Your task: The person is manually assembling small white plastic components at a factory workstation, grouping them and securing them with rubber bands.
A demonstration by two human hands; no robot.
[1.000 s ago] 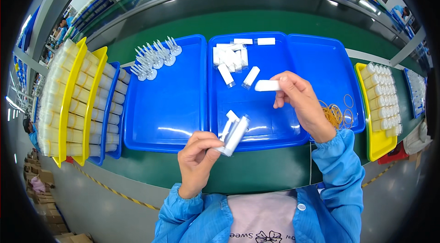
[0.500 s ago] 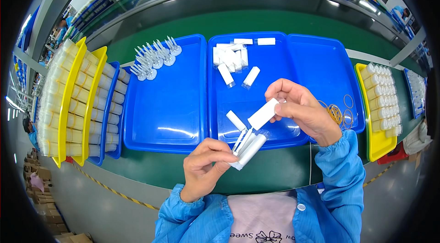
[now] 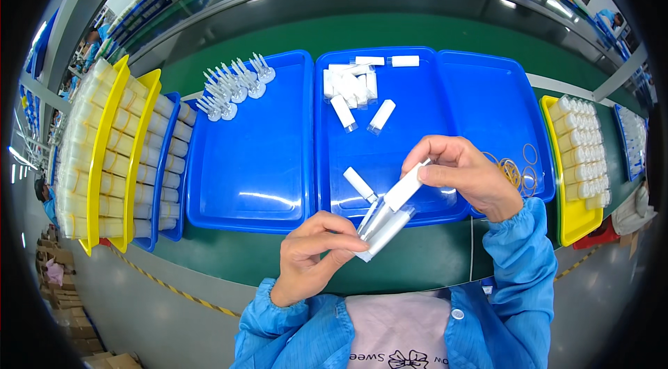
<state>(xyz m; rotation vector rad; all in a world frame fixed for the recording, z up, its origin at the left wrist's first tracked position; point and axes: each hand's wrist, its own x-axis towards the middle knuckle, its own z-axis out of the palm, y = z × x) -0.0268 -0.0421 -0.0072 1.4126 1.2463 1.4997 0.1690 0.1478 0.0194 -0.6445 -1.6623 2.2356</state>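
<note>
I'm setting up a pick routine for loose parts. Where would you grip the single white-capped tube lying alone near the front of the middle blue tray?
Probably pinch the lone tube across its middle, coming from above. It lies flat and diagonal on the middle blue tray, long sides bare, nothing touching it. The left hand and right hand work just beside it.

1. Brown cardboard boxes (image 3: 59, 273) sit on the floor at the far lower left, next to the desk; they look crumpled and stacked, and they are small and a bit blurry.
2. More brown cardboard boxes (image 3: 104, 358) lie at the very bottom left edge; only their tops show.
3. A white label with dark print and a little flower drawing (image 3: 396, 357) sits on the pale front of the person's clothes, at the bottom middle; it shows upside down.
4. No signs and no screens can be seen.
</note>
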